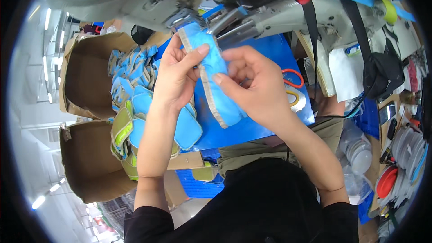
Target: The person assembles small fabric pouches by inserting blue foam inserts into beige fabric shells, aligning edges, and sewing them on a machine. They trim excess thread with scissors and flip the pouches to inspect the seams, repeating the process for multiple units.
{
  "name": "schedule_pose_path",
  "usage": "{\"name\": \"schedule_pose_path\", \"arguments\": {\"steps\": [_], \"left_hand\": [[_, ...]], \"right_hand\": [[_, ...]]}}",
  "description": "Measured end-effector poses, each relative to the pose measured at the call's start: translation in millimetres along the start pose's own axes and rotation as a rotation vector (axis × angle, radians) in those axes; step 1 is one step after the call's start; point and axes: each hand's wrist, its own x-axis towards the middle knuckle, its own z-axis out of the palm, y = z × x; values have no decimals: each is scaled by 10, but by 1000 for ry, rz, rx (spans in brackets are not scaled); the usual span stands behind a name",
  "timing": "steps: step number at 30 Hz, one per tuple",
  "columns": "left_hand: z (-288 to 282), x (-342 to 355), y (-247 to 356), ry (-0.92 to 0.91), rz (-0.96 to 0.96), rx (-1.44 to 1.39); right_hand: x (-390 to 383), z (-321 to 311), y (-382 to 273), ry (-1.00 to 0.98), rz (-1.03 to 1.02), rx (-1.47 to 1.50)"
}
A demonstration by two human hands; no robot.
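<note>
Both hands hold a blue fabric piece (215, 85) edged with a beige binding strip. Its top end lies at the metal foot and folder of a grey sewing machine (274, 20). My left hand (181, 69) grips the left edge, with the thumb pressed on the blue face and the other fingers behind. My right hand (256, 83) pinches the right edge between thumb and curled fingers. The lower end of the piece hangs down over the blue work surface (209, 132). Fingertips behind the fabric are hidden.
At left stand two open cardboard boxes (85, 83). Beside them lie heaped blue pieces with beige edging (132, 72) and green bound pieces (121, 128). Red (294, 77) and yellow (294, 99) scissor handles lie right of my right hand. Black straps (310, 31) hang from the machine.
</note>
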Motion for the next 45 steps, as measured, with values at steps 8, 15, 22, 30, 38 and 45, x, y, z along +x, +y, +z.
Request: {"name": "schedule_pose_path", "arguments": {"steps": [8, 15, 22, 30, 38, 45], "left_hand": [[-49, 37, -14, -24, -66, -87], [-48, 111, 53, 17, -42, -52], [-80, 249, 101, 57, -83, -92], [-213, 449, -6, 72, -55, -269], [41, -35, -6, 115, -15, -250], [254, -283, -145, 44, 19, -69]], "right_hand": [[180, 15, 133, 48, -117, 23], [124, -4, 155, -47, 133, 270], [42, 23, -8, -44, 233, 416], [63, 9, -103, -70, 270, 407], [92, -421, -365, 69, 61, 82], [509, -895, -470, 241, -251, 52]]}}
